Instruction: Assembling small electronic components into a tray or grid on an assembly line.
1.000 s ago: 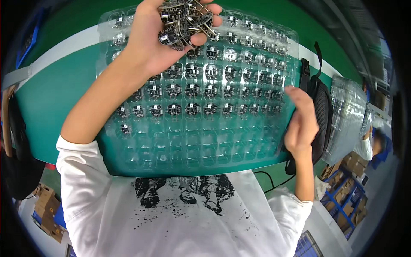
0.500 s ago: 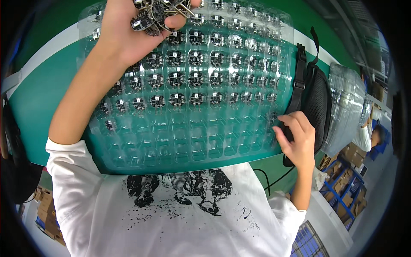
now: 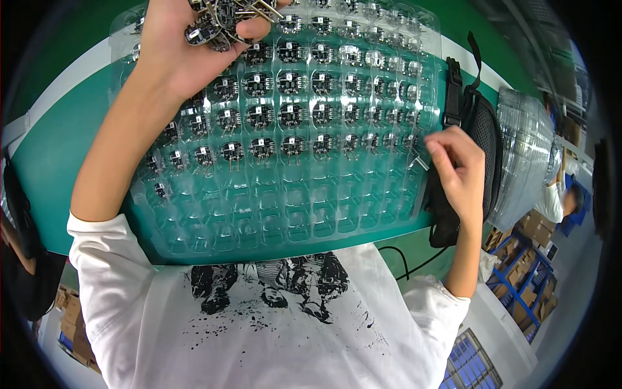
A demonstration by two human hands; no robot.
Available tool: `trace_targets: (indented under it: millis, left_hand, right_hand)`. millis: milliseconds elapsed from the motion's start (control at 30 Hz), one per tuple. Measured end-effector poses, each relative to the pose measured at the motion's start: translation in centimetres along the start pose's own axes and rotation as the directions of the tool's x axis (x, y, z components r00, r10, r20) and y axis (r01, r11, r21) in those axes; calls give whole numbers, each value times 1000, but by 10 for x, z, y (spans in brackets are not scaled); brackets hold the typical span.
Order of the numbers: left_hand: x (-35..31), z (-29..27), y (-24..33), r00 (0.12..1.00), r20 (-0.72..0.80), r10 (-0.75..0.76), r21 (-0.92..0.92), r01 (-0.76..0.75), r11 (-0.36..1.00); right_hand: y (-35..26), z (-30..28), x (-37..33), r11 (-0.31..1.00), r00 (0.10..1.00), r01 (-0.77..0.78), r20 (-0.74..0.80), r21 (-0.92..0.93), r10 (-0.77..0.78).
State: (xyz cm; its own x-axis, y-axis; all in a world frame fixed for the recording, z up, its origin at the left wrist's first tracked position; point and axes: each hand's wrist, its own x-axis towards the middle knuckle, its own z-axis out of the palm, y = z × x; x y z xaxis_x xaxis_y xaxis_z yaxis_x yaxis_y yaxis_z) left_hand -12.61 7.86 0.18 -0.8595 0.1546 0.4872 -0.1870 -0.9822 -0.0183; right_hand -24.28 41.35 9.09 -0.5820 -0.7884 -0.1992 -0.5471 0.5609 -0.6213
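My left hand [image 3: 184, 48] is closed round a bunch of small round black circuit boards [image 3: 220, 24] with thin metal pins, above the far left of a clear plastic tray [image 3: 285, 223]. The far rows of pockets hold many like circuit boards [image 3: 291, 115], one per pocket; most of the near pockets have none. At the tray's right edge, my right hand [image 3: 459, 168] has its fingers curled in, with thumb and forefinger close together. Just beside them shiny metal pins [image 3: 420, 162] stick out. Whether the fingertips grip a board is hidden.
The tray lies on a green table mat [image 3: 52, 181]. Right of it are a black mesh bag with straps [image 3: 476, 136] and a stack of clear trays [image 3: 521, 162]. Another person [image 3: 554, 198] is at far right; someone's arm [image 3: 19, 249] shows at far left. Blue shelves [image 3: 521, 279] hold boxes.
My right hand has moved slightly away from me along the tray's right edge, its fingers drawing together. My left hand still holds the bunch of circuit boards; the view has shifted a little.
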Motion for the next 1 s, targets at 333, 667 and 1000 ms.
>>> trace_targets:
  millis: [333, 667, 1000]
  left_hand:
    - [0, 58, -19, 599, -677, 427, 471, -92, 877]
    - [2, 55, -20, 619, -672, 407, 453, -92, 887]
    - [0, 57, -21, 599, -679, 424, 473, -84, 877]
  right_hand:
    - [-28, 1, -25, 878, 971, 230, 167, -421, -174]
    - [-18, 15, -21, 828, 977, 196, 34, -526, -210]
    - [-13, 20, -26, 871, 956, 278, 24, -406, -294]
